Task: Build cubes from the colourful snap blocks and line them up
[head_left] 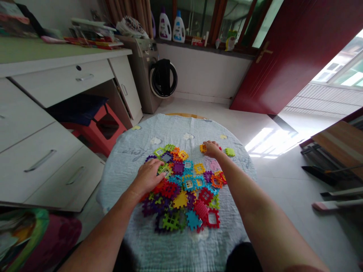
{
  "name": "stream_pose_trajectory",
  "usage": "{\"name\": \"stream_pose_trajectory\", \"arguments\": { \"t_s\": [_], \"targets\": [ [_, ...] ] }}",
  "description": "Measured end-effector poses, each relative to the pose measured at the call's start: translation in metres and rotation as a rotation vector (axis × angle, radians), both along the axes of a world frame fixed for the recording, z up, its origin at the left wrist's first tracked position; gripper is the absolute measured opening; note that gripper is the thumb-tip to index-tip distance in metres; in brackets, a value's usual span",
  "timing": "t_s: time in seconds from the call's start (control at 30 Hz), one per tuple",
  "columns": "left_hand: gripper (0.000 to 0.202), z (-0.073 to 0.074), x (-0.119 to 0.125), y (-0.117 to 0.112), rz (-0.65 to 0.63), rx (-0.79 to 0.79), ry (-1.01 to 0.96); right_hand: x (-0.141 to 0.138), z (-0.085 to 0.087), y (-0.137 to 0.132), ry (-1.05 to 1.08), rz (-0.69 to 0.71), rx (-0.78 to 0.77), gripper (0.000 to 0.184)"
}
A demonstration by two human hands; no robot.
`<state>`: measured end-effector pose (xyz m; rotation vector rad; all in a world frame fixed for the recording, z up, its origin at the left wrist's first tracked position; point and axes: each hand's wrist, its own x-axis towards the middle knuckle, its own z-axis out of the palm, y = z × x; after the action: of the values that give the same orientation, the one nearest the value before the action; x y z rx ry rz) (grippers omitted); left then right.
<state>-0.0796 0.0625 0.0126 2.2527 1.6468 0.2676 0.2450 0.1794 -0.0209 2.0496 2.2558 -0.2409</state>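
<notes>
A heap of colourful plastic interlocking squares with toothed edges, some with window grids, lies on the cloth-covered round table [121, 189]. My left hand [149, 174] rests on the heap's left edge, thumb and fingers apart around a lime green window square [165, 172]. Beyond the heap, my right hand [212, 148] is lowered to the cloth with its fingers bent down; what lies under them is hidden. An orange-yellow square [202, 148] touches its left side, and a bit of red [220, 148] shows at its right. Farther right lies a light green square [230, 152].
A white desk [62, 83] with drawers stands to the left, a red stool [104, 126] under it. Behind are a washing machine [141, 71] with its door open and detergent bottles [178, 28] on the sill. A red door [272, 56] stands open at right.
</notes>
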Motion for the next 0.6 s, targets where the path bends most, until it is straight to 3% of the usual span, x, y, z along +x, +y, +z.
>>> {"name": "stream_pose_trajectory", "arguments": {
  "t_s": [0.13, 0.43, 0.6],
  "targets": [
    [0.036, 0.004, 0.001, -0.001, 0.005, -0.023, -0.006, -0.002, -0.001, 0.006, -0.018, -0.005, -0.028, 0.040],
    [0.033, 0.011, 0.002, -0.003, 0.006, -0.035, 0.036, 0.001, 0.003, 0.007, -0.055, 0.013, -0.064, 0.051],
    [0.037, 0.004, -0.001, 0.000, 0.055, -0.033, 0.058, -0.031, 0.011, 0.006, 0.101, 0.066, 0.005, 0.066]
  ]
}}
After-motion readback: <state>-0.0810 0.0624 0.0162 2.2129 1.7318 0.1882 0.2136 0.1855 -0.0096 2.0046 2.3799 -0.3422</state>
